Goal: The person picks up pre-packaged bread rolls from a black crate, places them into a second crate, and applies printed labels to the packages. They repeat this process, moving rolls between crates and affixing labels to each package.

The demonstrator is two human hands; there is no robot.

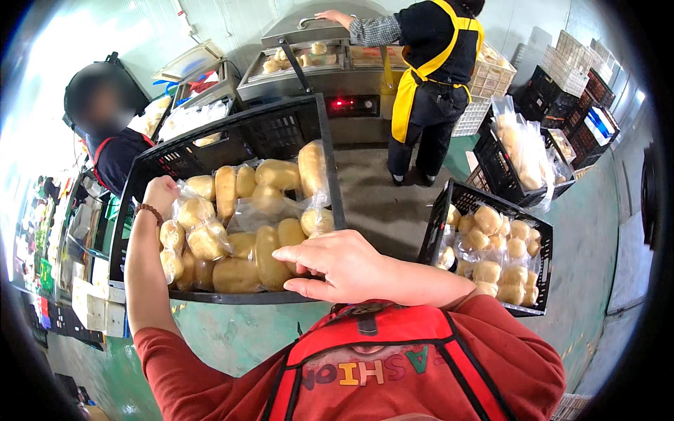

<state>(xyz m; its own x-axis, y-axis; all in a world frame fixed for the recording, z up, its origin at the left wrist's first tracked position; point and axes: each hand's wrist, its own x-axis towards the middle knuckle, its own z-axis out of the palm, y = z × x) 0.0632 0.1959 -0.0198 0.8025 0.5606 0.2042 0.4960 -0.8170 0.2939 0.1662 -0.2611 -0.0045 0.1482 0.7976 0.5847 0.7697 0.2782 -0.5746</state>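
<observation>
In front of me is a large black plastic crate (232, 133) holding several clear plastic packs of pale peeled potatoes (270, 256). My left hand (162, 194) is at the crate's left side, its fingers closed on the upper edge of a clear bag of potatoes (205, 235). Over the near right corner of the crate is my right hand (335, 265). Its index finger stretches left above a pack, the thumb stands apart, and nothing shows in its grasp. Whether that fingertip touches the pack, I cannot tell.
A smaller black crate (435, 235) with bagged potatoes stands to the right. Beyond it are another black crate (505, 175) and stacked crates (562, 67). A co-worker in a yellow-strapped apron (435, 67) touches the lid of a metal packing machine (302, 67). Another person (116, 151) is at the left.
</observation>
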